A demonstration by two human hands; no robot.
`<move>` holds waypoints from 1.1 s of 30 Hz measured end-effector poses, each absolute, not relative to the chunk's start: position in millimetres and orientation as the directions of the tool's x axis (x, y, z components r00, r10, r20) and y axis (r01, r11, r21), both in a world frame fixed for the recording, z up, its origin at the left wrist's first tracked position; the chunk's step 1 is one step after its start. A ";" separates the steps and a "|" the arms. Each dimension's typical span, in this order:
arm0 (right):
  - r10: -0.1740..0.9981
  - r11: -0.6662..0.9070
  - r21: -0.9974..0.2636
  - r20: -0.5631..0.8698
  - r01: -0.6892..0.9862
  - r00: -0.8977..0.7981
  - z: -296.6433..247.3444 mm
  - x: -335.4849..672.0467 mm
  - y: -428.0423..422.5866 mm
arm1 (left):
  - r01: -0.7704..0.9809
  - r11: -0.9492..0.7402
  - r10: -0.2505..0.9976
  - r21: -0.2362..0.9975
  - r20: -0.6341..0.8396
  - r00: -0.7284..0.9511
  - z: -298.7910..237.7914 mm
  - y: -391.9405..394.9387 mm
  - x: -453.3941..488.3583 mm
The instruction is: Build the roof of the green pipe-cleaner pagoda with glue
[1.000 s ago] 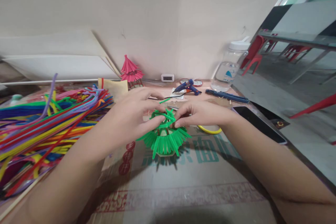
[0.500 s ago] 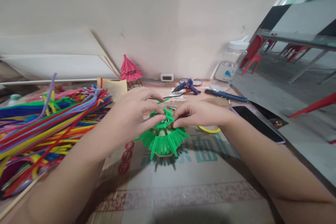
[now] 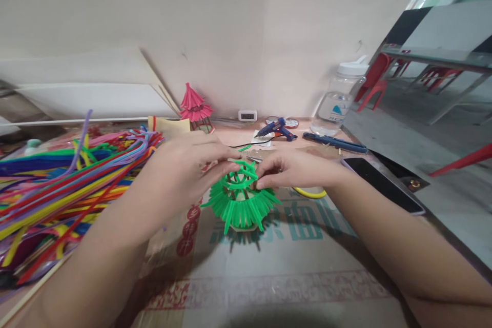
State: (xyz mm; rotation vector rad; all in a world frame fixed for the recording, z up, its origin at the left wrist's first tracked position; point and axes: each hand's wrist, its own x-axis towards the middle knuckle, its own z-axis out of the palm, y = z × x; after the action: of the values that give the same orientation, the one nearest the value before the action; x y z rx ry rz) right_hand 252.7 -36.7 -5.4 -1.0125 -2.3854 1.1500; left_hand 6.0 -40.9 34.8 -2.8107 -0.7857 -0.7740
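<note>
A green pipe-cleaner pavilion model (image 3: 243,207) stands on the printed cardboard (image 3: 269,261) in front of me, its lower roof fanning outward and a green ring on brown posts above. My left hand (image 3: 192,164) is at the ring's upper left, thumb and fingers closed in a pinch at its edge. At the ring's right side, my right hand (image 3: 282,168) pinches the model with bent fingers; its fingertips partly hide that side. Behind the model lie a short green pipe-cleaner piece (image 3: 244,148) and what look like scissors (image 3: 253,158), mostly hidden.
Colourful pipe cleaners (image 3: 77,179) heap on the left. A pink pavilion model (image 3: 195,105), small digital clock (image 3: 247,116) and blue glue gun (image 3: 279,128) stand behind. To the right are a water bottle (image 3: 334,107), blue tool (image 3: 334,142), phone (image 3: 380,184) and yellow ring (image 3: 309,193).
The view has shifted slightly, moving everything a little right. My left fingers have drawn back a little to the left, uncovering more of the green ring; my right hand stays at its right side.
</note>
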 end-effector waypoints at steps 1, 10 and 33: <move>0.715 0.427 -0.773 -0.030 0.469 -0.699 -5.5 252.5 -36.9 | 0.491 -0.871 0.423 0.002 0.512 0.747 34.0 -41.9 6.9; 0.720 0.419 -0.773 -0.037 0.476 -0.693 -5.3 251.8 -38.6 | 0.411 -0.912 0.357 -0.017 0.463 0.812 24.4 -41.0 16.4; 0.711 0.431 -0.772 -0.028 0.467 -0.703 -4.4 251.2 -39.4 | 0.381 -0.925 0.334 -0.008 0.464 0.820 24.2 -40.4 18.0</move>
State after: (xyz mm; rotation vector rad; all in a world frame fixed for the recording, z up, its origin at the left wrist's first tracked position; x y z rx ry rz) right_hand 251.2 -39.4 -4.4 -1.0152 -2.3869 1.1446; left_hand 18.0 -40.4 24.2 -2.9014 -0.5715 -0.7113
